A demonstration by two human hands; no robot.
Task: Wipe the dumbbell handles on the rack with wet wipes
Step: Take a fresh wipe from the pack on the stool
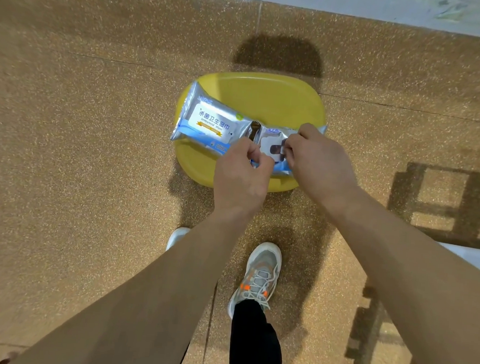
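Two joined silver-and-blue wet wipe packs lie on a yellow stool (267,98). The left pack (209,122) is sealed, label up. The right pack (272,147) has its flap lifted, showing a dark opening. My left hand (240,176) pinches the right pack's near left edge. My right hand (316,164) pinches at the flap beside the opening. No dumbbells or rack are in view.
The stool stands on a speckled tan floor (77,170). My two feet in grey sneakers (258,274) stand just behind the stool. A pale wall base (359,5) runs along the top. Shadows of a frame fall on the floor at right.
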